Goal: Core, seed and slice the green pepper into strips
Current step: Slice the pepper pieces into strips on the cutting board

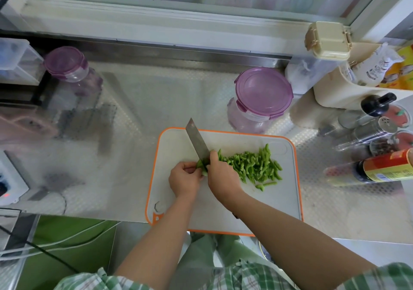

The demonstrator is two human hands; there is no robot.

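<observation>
Cutting board (268, 200): white with an orange rim, lying on a patterned metal worktop (138, 115), its near edge at the worktop's front edge.

Left hand (185, 179): over the left half of the board. Fingers are curled, with the tips pinching the uncut green pepper piece (201, 166) and holding it down on the board.

Right hand (220, 174): just right of the left hand, touching the pepper piece. Fingers are wrapped tight round the handle of a cleaver (197, 143); the handle itself is hidden inside the grip. The blade slants from the hand towards the board's far-left corner, its heel end down on the pepper piece between the two hands.

Pepper strips (252, 166): a loose heap on the right half of the board, starting just beside the right hand. A few stray strips lie on the near side of the heap.

Surroundings:
- A purple-lidded jar (263, 95) stands just beyond the board's far-right corner.
- A second purple-lidded jar (67, 64) stands well apart from the board, far left.
- A dark sauce bottle (377, 170) with a red and yellow label lies to the right of the board.
- Clear spice shakers (380, 126) are grouped beyond that bottle.
</observation>
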